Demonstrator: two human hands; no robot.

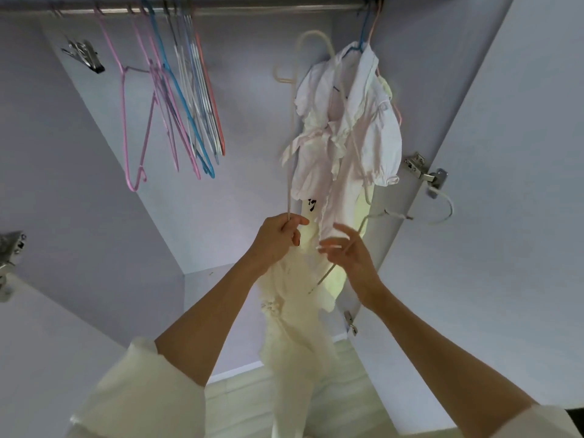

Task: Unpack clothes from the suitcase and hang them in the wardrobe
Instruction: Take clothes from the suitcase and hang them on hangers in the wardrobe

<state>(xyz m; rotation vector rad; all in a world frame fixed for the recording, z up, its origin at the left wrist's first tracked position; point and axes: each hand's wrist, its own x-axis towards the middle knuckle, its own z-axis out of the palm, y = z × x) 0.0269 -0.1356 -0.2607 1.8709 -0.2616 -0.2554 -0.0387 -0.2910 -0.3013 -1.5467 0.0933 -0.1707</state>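
I look up into the wardrobe, with its rail point(252, 9) across the top. My left hand point(278, 238) grips the thin arm of a cream hanger point(290, 147), its hook up near the back wall. A cream garment point(297, 336) hangs down from my hands between my forearms. My right hand point(347, 251) has spread fingers touching the hanger's other arm beside the garment. A white ruffled blouse point(347, 121) hangs on a blue hanger point(363, 36) at the rail's right end, just above my hands. The suitcase is out of view.
Several empty pink, blue and white hangers point(177, 96) hang at the rail's left. A metal clip point(83, 56) hangs far left. The open right door point(505, 184) carries hinges point(423, 170) and a white cord point(442, 210). The left door edge point(31, 311) frames the other side.
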